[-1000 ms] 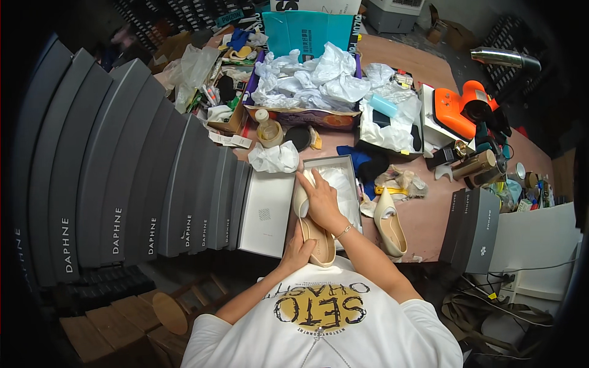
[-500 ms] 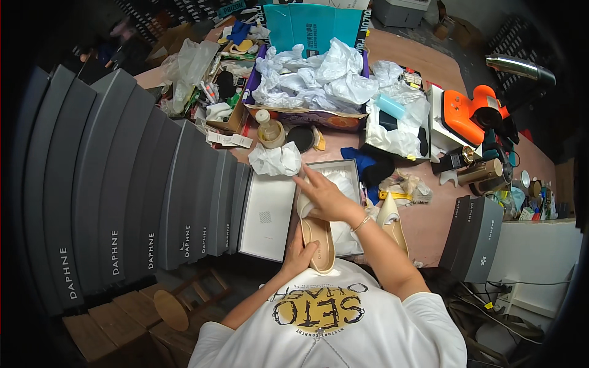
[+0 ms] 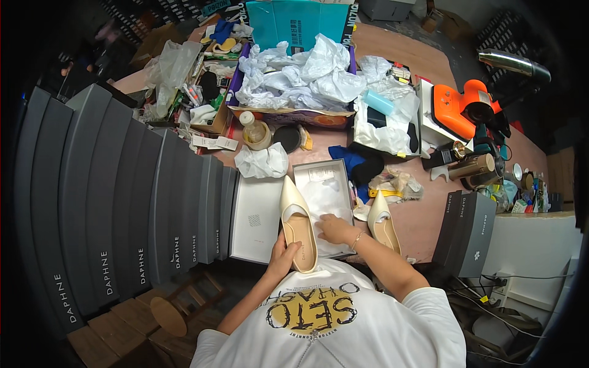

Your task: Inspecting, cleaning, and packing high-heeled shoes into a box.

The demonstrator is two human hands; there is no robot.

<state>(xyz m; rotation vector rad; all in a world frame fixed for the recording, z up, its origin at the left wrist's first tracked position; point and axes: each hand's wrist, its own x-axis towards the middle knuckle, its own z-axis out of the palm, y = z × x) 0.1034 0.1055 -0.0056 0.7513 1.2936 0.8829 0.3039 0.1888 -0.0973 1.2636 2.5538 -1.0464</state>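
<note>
My left hand grips a cream pointed-toe shoe by its heel end, with the toe pointing away from me. Crumpled white paper shows inside the shoe's opening. Just right of that shoe, my right hand is over the open grey shoe box, its fingers slightly apart at the white tissue paper inside. A matching cream shoe lies on the table to the right of the box. The box lid, white inside, lies to the left with a crumpled paper wad at its far end.
Grey shoe boxes form a long row on the left; more boxes stand at right. A carton of crumpled paper sits at the back. An orange device, a bottle and a yellow-handled brush are on the table.
My right hand has moved off the held shoe's toe, down and right to the box's tissue. The shoe's whole toe now shows. My left hand keeps its hold.
</note>
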